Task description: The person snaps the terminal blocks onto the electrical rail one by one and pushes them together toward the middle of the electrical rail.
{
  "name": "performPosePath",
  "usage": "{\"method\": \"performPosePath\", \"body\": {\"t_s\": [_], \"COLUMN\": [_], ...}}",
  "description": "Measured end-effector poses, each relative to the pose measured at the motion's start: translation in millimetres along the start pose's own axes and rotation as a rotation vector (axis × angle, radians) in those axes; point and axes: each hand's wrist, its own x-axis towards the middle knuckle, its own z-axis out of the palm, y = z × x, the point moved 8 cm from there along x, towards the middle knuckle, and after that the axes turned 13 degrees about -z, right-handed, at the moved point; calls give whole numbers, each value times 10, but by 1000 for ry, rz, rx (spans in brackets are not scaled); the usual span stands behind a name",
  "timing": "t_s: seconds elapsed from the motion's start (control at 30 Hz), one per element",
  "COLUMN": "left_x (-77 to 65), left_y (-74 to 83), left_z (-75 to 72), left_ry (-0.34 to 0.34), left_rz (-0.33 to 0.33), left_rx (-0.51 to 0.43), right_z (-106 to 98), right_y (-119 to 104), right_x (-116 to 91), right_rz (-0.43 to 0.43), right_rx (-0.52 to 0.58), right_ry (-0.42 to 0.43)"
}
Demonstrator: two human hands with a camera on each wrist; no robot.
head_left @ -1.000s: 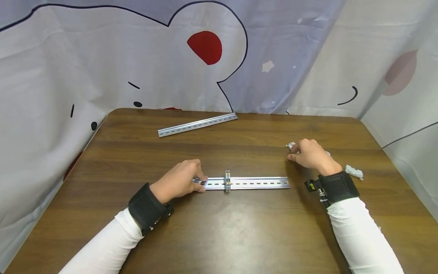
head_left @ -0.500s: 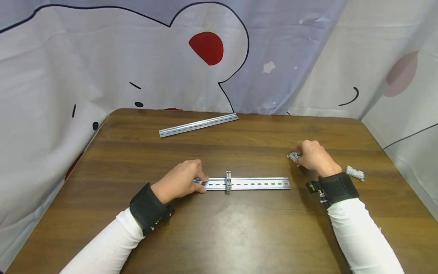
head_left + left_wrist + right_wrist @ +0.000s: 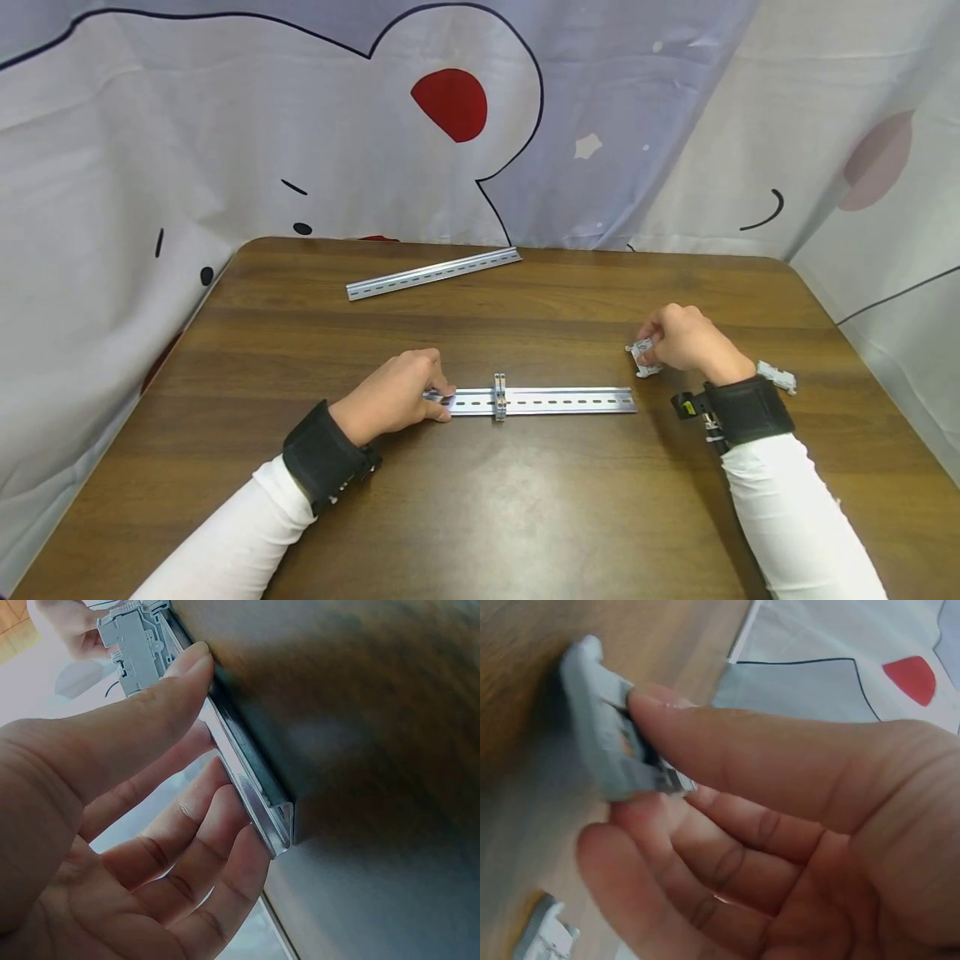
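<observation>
A slotted metal DIN rail [image 3: 566,402] lies across the middle of the wooden table. My left hand [image 3: 397,393] grips its left end, thumb along one edge and fingertips against the other. Near the rail's middle, narrow grey terminal blocks [image 3: 499,397] stand upright across it; one grey side face shows beyond my thumb in the left wrist view. Off the rail's right end, my right hand [image 3: 688,343] pinches a loose grey terminal block [image 3: 642,358] between thumb and fingers. The right wrist view shows this block [image 3: 604,727] tilted at the fingertips, slightly blurred, with the thumb over part of it.
Another loose terminal block [image 3: 777,377] lies on the table [image 3: 495,517] to the right, close to my right wrist. A second DIN rail [image 3: 435,273] rests at a slant towards the back edge. Behind the table hangs a printed curtain [image 3: 615,100].
My right hand has picked at a terminal block on the table and turned it, so its broad face now shows beneath the fingers. The left hand has stayed on the rail.
</observation>
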Motion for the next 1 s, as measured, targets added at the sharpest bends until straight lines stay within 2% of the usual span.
{"method": "performPosePath", "body": {"t_s": [0.17,0.4,0.5,0.6,0.83,1.0], "left_x": [-2,-5,-6,-6,-5,-7], "left_y": [3,-15,-20,-20,-14,-1], "left_z": [-7,-7,-11,-13,-1,2], "left_ry": [2,2,4,6,2,6], "left_rz": [6,11,11,8,2,8], "left_rx": [-3,-9,-12,-14,-18,-24], "right_z": [3,194,244,256,237,273], "right_y": [-21,-84,-165,-242,-308,-408], "right_x": [-62,-164,-166,-154,-133,-128], "right_rz": [-17,-9,-40,-62,-26,-5], "right_rx": [21,198,210,198,158,163], "right_ry": [-92,-343,-390,-387,-308,-286]}}
